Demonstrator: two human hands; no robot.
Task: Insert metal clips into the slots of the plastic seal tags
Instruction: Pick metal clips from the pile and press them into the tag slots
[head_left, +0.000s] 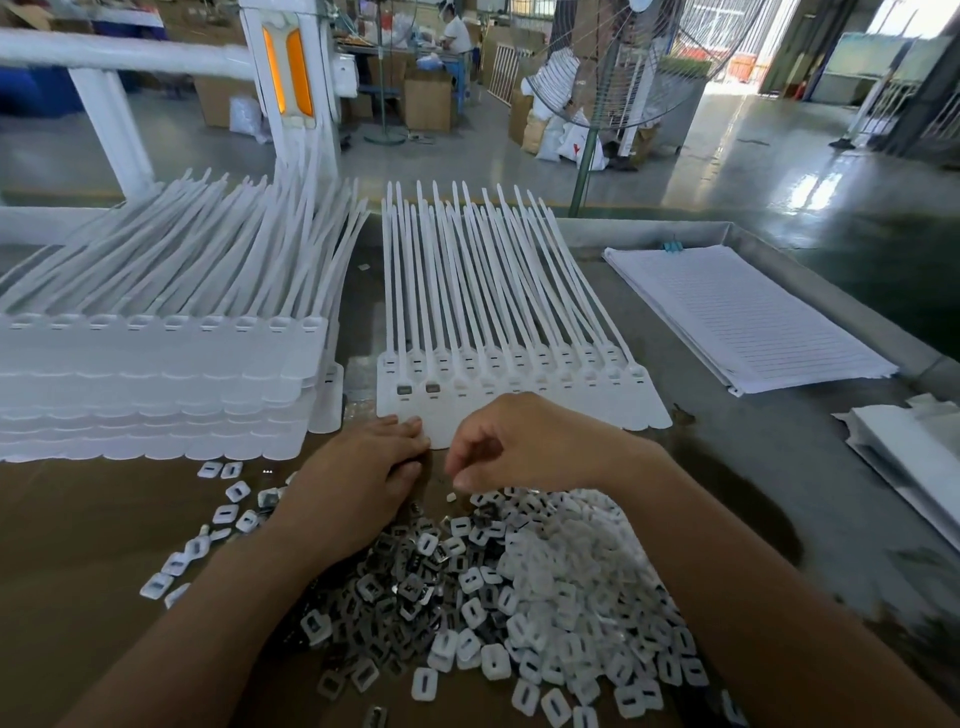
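Clips (519, 587) lie in a big heap on the counter (753, 467), close to the person and under both wrists. Just past the heap is a flat sheet of tags (519, 410). Their long straps point away from the person, and their slots run in a row from left to right. Two filled slots (404, 388) at the left end look dark with metal. The bare slot (461, 385) next to them looks like the one to do now.

The left hand (358, 478) rests with flat fingers on the near edge of the tags. The right hand (524, 447) hangs over the far edge of the heap with its fingers curled down. Its grip is narrow, but I cannot tell if a clip is in it.

The bare slot is a little ahead and to the left of the right hand. I think that hand should reach forward and press a clip flat into it.
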